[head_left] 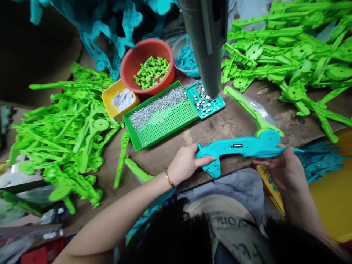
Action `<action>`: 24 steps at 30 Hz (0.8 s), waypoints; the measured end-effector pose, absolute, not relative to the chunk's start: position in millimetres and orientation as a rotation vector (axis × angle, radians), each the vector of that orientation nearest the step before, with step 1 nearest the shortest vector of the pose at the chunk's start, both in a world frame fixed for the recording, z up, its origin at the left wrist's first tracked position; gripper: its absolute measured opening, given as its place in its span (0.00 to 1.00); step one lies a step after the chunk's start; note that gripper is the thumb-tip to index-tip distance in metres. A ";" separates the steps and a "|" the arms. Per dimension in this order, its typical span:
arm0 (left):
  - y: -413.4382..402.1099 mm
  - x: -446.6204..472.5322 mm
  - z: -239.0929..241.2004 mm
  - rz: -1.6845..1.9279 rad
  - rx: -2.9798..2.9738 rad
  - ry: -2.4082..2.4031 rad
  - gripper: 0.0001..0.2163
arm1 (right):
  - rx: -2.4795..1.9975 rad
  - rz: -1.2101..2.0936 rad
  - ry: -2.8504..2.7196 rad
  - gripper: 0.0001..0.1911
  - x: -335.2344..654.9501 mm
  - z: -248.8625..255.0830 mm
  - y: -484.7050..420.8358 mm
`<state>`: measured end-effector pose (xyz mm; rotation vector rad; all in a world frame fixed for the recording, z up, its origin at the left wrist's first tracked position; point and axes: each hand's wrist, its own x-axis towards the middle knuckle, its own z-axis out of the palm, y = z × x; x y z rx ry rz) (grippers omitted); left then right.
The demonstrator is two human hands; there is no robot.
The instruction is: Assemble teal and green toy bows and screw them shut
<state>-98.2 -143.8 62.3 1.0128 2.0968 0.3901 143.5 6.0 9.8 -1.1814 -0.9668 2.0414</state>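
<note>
A long teal plastic part (239, 148) is held level just above the near table edge, with a green part showing behind its round end. My left hand (185, 163) grips its left, handle-like end, thumb on top. My right hand (283, 167) is closed around the right end under the round disc. A bracelet sits on my left wrist. The dark column of a press (207, 44) stands just beyond the part.
A green tray of small metal screws (162, 113) and a teal tray of round metal pieces (205, 101) lie mid-table. Behind them are a red bowl of green bits (147, 64) and a yellow box (119, 97). Green part piles sit left (68, 132) and right (291, 55). A yellow bin (330, 183) of teal parts sits right.
</note>
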 end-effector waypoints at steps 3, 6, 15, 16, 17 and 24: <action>-146.7 -109.2 57.8 0.314 1.020 2.061 0.24 | -1.223 1.972 -1.057 0.21 137.5 10.3 8.6; -141.3 -119.3 63.8 0.284 1.136 2.047 0.23 | -1.259 1.938 -1.032 0.21 132.6 14.3 9.5; -44.3 -55.0 81.1 0.154 1.653 1.935 0.33 | -1.203 1.902 -1.017 0.20 127.3 23.0 -12.1; -38.9 -49.9 78.2 0.108 1.625 1.925 0.34 | -1.200 1.894 -1.027 0.19 129.5 22.1 -13.1; -36.3 -47.4 75.5 0.074 1.602 1.930 0.35 | -1.201 1.920 -1.050 0.19 132.9 21.4 -11.8; -49.3 -57.7 74.3 -0.087 1.554 1.994 0.34 | -1.220 2.297 -1.239 0.39 151.4 33.2 46.3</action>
